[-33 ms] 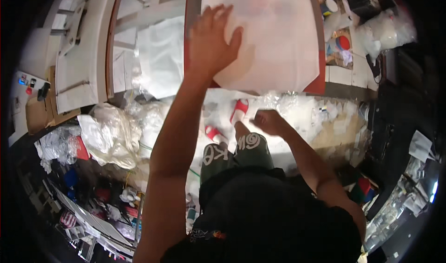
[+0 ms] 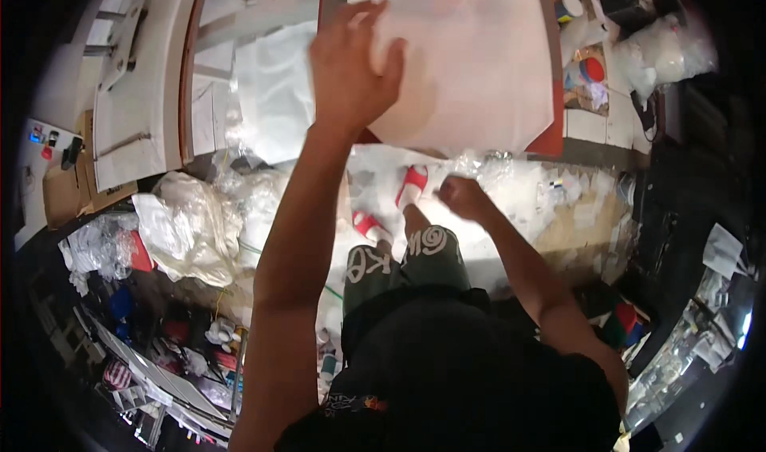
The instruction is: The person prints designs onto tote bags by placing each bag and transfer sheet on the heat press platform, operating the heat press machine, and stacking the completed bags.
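A large white sheet [image 2: 471, 61] lies flat on a red-brown board [image 2: 546, 139], covering most of it. My left hand [image 2: 351, 73] is over the sheet's left edge, thumb spread away from slightly bent fingers, with nothing in it. Whether its fingertips touch the sheet I cannot tell. Through the sheet, faint reddish marks show near the far end. My right hand [image 2: 463, 198] is curled into a loose fist off the board's near edge, above the floor, and nothing sticks out of it.
Left of the board lies a whitish translucent sheet [image 2: 275, 93], beside a white frame [image 2: 140, 93]. Crumpled plastic [image 2: 187, 228] and a cardboard box [image 2: 68, 193] sit at the left. Tubs with a red lid [image 2: 592, 70] and a plastic bag [image 2: 662, 57] stand at the right.
My left hand has shifted a little to the left over the sheet's edge. My right hand has moved slightly up and to the right, still curled.
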The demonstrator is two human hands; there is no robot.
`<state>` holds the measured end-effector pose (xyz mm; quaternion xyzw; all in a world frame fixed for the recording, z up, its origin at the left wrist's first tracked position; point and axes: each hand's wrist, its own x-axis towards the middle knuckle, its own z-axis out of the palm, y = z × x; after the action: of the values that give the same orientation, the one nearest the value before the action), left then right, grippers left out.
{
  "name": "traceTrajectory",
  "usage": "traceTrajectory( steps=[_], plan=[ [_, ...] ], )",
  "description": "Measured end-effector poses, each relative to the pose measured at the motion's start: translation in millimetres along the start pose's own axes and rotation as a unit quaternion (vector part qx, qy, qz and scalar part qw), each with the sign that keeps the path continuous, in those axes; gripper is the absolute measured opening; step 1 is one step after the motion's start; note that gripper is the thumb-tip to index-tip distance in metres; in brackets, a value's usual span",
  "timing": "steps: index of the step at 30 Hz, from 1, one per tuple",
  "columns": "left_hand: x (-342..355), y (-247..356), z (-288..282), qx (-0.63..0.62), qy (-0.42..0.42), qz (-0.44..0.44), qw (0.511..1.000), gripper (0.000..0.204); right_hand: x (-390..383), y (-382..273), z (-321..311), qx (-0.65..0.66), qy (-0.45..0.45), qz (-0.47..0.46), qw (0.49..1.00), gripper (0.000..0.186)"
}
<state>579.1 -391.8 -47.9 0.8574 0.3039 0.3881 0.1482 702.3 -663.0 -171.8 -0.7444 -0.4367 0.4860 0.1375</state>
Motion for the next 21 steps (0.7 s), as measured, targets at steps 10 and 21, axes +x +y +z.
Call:
traceTrajectory(
  steps=[10, 21],
  plan=[
    [-390.8, -41.8, -127.4, 0.149, -0.237, -0.269, 0.922, 0.047, 242.8, 150.1, 58.6, -0.307, 0.326, -0.072, 0.891, 0.055],
    [-584.2, 15.3, -193.9, 0.042, -0.449, -0.517, 0.728, 0.063, 238.4, 174.7, 41.3, -0.269, 0.353, -0.065, 0.894, 0.045]
  ],
)
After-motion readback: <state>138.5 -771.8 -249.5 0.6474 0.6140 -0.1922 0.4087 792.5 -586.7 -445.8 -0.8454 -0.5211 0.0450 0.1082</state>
